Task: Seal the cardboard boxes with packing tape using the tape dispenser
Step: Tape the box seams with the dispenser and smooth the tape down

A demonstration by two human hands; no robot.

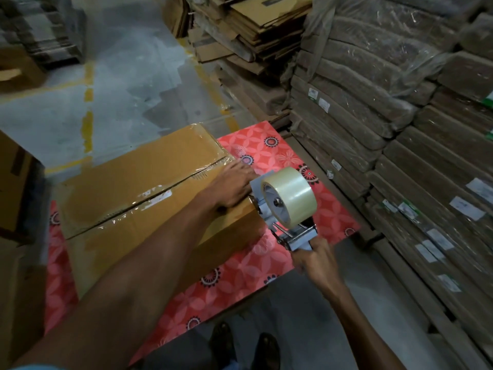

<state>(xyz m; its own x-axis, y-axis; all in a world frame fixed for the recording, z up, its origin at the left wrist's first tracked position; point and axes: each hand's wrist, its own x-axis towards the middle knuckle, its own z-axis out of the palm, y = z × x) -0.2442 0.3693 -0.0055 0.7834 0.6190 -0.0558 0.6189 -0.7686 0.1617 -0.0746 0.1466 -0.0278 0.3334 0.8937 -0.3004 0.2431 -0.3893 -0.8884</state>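
Red mat mid-frame: left hand lies flat (fingers straight) on cardboard box; right hand grips tape dispenser

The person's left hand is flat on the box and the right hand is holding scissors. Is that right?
Not quite. The right hand holds a tape dispenser, not scissors. The head view shows it gripping the handle, with the clear tape roll at the end of the cardboard box. The left hand does lie flat on the box.
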